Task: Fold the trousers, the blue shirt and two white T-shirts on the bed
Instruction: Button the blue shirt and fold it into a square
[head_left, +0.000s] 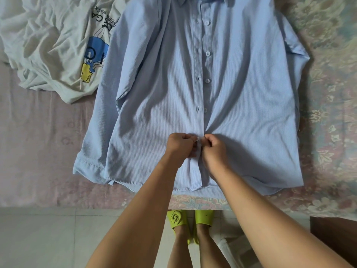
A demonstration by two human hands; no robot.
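Note:
The blue shirt (241, 89) lies spread front-up on the bed, collar far from me, hem near the bed's front edge. My left hand (180, 145) and my right hand (215, 148) meet at the button placket low on the shirt, each pinching one side of the fabric around a white button. Several buttons higher up the placket are visible. A crumpled white T-shirt (52, 43) with a cartoon print lies to the left, partly under the blue shirt's sleeve. No trousers are in view.
The bed (34, 147) has a pink cover on the left and a floral one on the right. Below its front edge is tiled floor (48, 238) with my feet in green slippers (176, 219). A brown piece of furniture (336, 236) stands at the lower right.

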